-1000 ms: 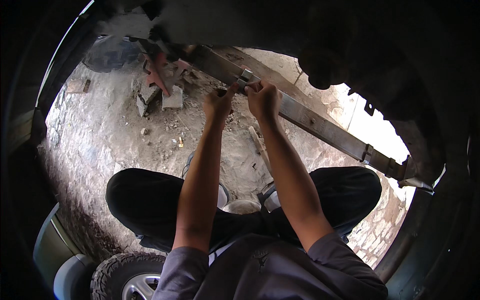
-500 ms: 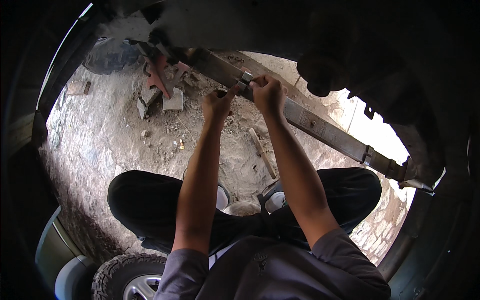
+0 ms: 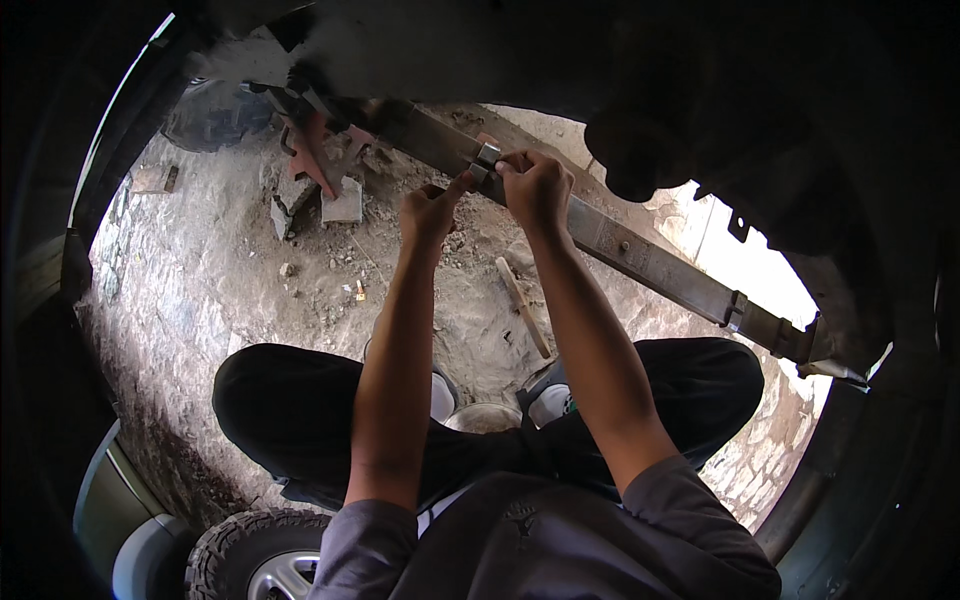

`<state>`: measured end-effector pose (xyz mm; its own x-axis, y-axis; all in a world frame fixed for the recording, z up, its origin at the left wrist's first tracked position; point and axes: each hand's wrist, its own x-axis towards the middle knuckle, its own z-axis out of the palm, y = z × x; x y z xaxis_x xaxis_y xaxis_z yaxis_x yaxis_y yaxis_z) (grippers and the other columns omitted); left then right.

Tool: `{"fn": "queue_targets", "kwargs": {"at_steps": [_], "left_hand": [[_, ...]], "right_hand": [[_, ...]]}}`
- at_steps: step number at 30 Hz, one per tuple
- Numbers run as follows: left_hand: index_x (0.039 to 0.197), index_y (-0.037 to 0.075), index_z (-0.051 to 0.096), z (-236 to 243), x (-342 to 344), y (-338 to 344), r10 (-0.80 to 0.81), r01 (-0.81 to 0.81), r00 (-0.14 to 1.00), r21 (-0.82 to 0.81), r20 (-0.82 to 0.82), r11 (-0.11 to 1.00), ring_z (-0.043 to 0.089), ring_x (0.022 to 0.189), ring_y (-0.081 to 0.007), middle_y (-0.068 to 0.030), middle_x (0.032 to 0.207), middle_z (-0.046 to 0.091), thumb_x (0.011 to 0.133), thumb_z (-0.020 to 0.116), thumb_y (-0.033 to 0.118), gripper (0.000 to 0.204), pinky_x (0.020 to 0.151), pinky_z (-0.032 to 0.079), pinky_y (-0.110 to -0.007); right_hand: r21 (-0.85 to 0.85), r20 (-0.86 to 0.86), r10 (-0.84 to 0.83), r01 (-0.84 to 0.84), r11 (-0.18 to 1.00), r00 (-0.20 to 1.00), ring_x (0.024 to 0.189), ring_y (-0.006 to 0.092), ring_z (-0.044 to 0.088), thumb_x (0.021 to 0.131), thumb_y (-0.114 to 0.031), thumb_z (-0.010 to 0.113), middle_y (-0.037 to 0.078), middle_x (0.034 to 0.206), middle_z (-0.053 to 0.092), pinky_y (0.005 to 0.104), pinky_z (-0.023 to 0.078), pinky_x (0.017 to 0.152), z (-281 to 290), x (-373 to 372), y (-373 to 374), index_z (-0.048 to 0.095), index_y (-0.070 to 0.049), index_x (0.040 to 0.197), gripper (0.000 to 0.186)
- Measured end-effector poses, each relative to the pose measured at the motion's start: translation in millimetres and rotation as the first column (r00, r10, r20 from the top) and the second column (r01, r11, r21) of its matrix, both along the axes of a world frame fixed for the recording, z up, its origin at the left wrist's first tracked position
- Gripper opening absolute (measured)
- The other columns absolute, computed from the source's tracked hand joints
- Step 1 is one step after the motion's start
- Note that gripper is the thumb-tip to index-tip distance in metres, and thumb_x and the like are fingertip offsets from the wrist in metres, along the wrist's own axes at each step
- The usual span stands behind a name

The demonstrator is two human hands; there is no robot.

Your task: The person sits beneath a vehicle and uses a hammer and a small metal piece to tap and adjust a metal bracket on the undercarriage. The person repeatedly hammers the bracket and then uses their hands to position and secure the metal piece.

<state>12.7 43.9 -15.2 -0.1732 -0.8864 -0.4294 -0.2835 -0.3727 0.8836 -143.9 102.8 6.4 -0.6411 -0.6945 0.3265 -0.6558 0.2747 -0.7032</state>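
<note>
A long leaf spring [image 3: 660,265] runs slantwise from the upper left down to the right, under a dark vehicle body. Around its upper part sits a small shiny metal clamp [image 3: 487,156]. My left hand [image 3: 428,212] is closed at the clamp's near side, its thumb pressed against the metal and its other fingers partly hidden beneath the spring. On the right side of the same clamp, my right hand [image 3: 538,190] pinches with thumb and curled fingers. Whether the clamp fully encircles the spring cannot be seen.
A red metal stand [image 3: 312,155] is at the upper left, beside a grey block [image 3: 342,203]. A wooden stick [image 3: 524,305] lies on the dirt between my forearms. At lower left is a wheel [image 3: 240,560]; dark vehicle parts hang at right.
Both hands stay at the clamp with almost the same hold. The left hand has shifted slightly left, along with a small shift of the whole view.
</note>
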Motion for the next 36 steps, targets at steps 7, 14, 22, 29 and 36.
{"fn": "queue_targets", "kwargs": {"at_steps": [7,14,22,29,36], "left_hand": [[0.075,0.000,0.074,-4.5,-2.4,-1.0,-0.030,0.097,0.966,-0.252,0.258,0.963,0.069,0.062,-0.0269,-0.0140,0.065,0.069,0.080,0.085,0.061,0.062,0.064,0.053,-0.043],[0.079,0.001,0.077,-0.5,-11.4,13.2,0.063,0.077,0.940,-0.391,0.335,0.917,0.075,0.072,-0.0354,-0.0187,0.073,0.074,0.082,0.084,0.059,0.059,0.071,0.057,-0.045],[0.078,0.002,0.076,2.7,-8.6,9.3,0.056,0.091,0.935,-0.388,0.352,0.917,0.075,0.072,-0.0356,-0.0179,0.074,0.074,0.082,0.085,0.058,0.056,0.069,0.057,-0.045],[0.076,0.002,0.076,5.2,-7.6,4.9,0.049,0.087,0.941,-0.378,0.334,0.922,0.073,0.067,-0.0307,-0.0166,0.072,0.073,0.080,0.087,0.057,0.056,0.067,0.055,-0.045],[0.074,0.001,0.075,3.7,-4.6,5.4,0.052,0.090,0.938,-0.385,0.343,0.919,0.072,0.065,-0.0309,-0.0168,0.068,0.072,0.079,0.088,0.057,0.057,0.066,0.055,-0.045]], "right_hand": [[0.046,0.054,-0.050,0.047,0.998,0.997,0.081,0.0290,0.076,0.081,-0.023,0.084,0.011,0.083,0.077,0.0413,0.057,0.080,-10.4,-3.2,1.7,0.082,-0.010,0.095,0.019],[0.069,0.134,-0.063,0.054,0.996,0.989,0.081,0.0313,0.075,0.081,-0.024,0.084,0.013,0.082,0.077,0.0420,0.056,0.081,-3.8,1.6,9.0,0.081,-0.010,0.093,0.019],[0.108,0.196,-0.061,0.040,0.993,0.979,0.084,0.0315,0.075,0.080,-0.024,0.084,0.013,0.085,0.077,0.0427,0.056,0.082,15.2,12.1,9.9,0.081,-0.010,0.091,0.018],[0.094,0.174,-0.064,0.048,0.994,0.983,0.081,0.0316,0.075,0.080,-0.022,0.084,0.013,0.083,0.077,0.0422,0.056,0.085,12.8,14.2,6.5,0.081,-0.010,0.091,0.017],[0.052,0.085,-0.007,0.002,0.999,0.996,0.078,0.0273,0.074,0.079,-0.020,0.085,0.011,0.081,0.077,0.0404,0.057,0.078,-2.1,10.6,10.2,0.081,-0.010,0.090,0.016]]}}
